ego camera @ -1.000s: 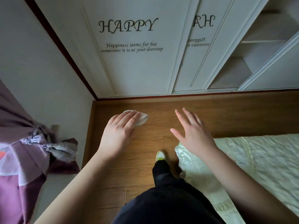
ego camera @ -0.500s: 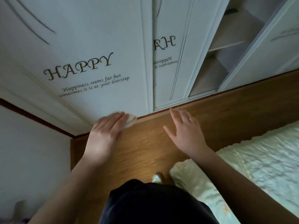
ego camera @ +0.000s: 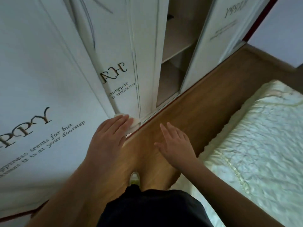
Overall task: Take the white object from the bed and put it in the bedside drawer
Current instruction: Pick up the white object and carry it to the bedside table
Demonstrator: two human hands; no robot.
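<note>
White wardrobe (ego camera: 49, 79) with script lettering fills the left; one door stands open on bare shelves. Pale green quilted bed (ego camera: 262, 153) at right, brown wood-plank floor (ego camera: 196, 112) between. No bedside drawer in view. Pick-up looks done; carrying and stowing remain. Left hand (ego camera: 109, 138) has its grip closed over the small white soft object (ego camera: 135, 124), which pokes out just beyond the fingertips. Right hand (ego camera: 176, 145) flat, fingers apart, holding nothing.
</note>
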